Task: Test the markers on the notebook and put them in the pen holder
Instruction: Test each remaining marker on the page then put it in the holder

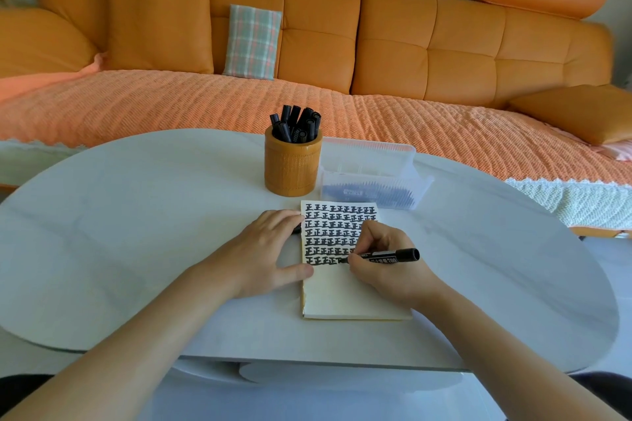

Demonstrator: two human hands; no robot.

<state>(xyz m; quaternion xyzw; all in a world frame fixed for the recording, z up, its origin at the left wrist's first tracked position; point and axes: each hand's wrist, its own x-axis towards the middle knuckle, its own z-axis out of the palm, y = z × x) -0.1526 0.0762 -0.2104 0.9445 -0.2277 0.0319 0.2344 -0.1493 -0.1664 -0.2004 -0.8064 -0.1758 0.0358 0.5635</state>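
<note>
Several rows of 正 are filling notebook [355, 297] at frame centre. Your right hand [386, 270] is pinching marker [386, 256], barrel lying left-right, tip on page, "700" legible. Your left hand [266, 256] is lying flat, pressing page edge. Pen holder [292, 164] is standing up-frame, nearer left hand.

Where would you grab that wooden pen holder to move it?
Around the middle of its round wall, coming from the left. The pen holder stands upright with markers sticking out of its top, which blocks a grip from above, and the clear plastic box stands close on its right. A wrap-around grip on the cylinder should probably hold it steady.
</note>
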